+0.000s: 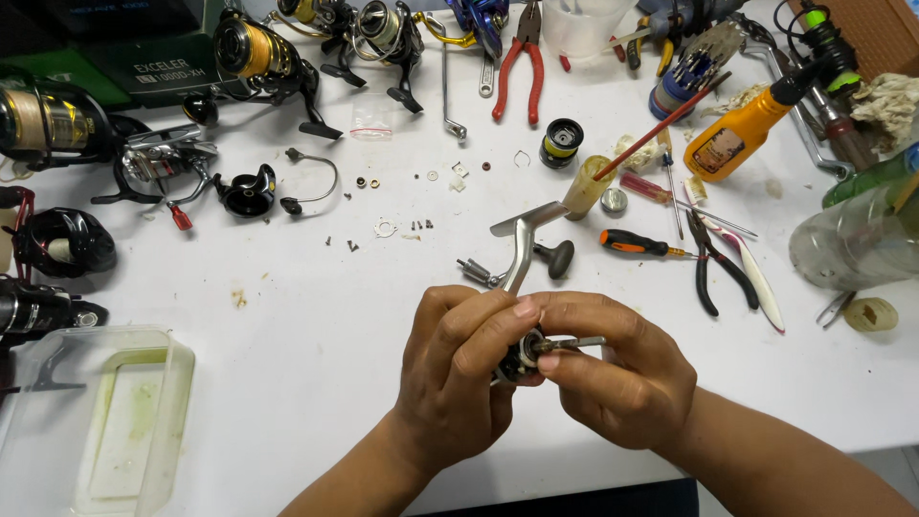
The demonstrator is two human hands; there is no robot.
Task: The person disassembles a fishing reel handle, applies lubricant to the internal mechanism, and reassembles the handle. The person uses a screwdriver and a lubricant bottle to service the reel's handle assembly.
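White worktop [316,325] near its front edge: the left hand [459,369] has its grip closed around a silver reel body [520,251], whose stem rises away from the fingers, while the right hand [613,369] pinches a thin metal shaft [577,341] at the body's side. Beyond lie an orange-handled screwdriver [637,243], black pliers [716,268], loose screws [418,226], and, farthest, red-handled pliers [518,72] and assembled reels [273,59].

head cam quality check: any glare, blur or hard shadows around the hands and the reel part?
Head view: even, soft light on the white table, shadows faint. No glare on the left hand, right hand or the silver reel body they hold. Centre sharp; the clear plastic tub at the lower left edge is slightly soft, and the edges bow a little.
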